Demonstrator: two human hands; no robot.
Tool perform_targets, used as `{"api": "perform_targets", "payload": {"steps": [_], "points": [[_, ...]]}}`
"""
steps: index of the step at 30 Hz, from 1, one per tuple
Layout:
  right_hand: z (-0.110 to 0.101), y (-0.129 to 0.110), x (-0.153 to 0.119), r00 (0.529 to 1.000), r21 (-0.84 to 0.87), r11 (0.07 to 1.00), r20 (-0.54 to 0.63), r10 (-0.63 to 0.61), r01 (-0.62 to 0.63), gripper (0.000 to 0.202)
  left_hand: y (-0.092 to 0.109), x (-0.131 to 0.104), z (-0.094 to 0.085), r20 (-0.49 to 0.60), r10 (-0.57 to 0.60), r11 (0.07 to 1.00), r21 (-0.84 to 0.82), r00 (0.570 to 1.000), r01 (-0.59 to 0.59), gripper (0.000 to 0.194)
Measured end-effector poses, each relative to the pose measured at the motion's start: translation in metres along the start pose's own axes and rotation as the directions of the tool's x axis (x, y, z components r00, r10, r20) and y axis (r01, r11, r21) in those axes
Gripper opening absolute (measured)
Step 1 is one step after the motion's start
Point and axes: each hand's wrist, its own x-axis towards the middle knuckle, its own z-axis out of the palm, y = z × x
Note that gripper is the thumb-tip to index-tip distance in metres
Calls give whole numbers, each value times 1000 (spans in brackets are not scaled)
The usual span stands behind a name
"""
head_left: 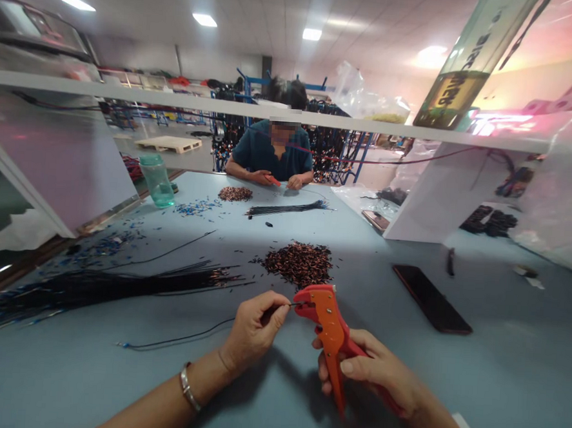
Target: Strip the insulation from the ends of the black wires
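Note:
Pinched between the thumb and fingers of my left hand [256,325] is a thin black wire [186,334]. Its near end trails leftward over the table to a blue-tipped terminal [123,345]. The other end reaches into the jaws of an orange and red wire stripper [328,320]. My right hand [376,368] is wrapped round the tool's handles. Behind the stripper lies a heap of short black and copper-coloured wire offcuts [298,264]. To the left rests a long bundle of black wires [117,287], with bare ends pointing right.
A dark phone [432,299] lies to the right. Across the table a person [275,152] holds a red tool. At the far left stands a green bottle [157,181] near scattered blue bits [196,207]. A white shelf [177,97] spans overhead, bearing a tall bottle [458,89].

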Motion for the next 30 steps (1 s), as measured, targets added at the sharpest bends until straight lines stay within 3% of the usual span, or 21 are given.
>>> {"api": "perform_targets", "payload": {"steps": [30], "points": [[-1,4,2,998,-79,996,42,-37,40,38,7,-1,1,-21,106,994,-13,994,-106,19]]}}
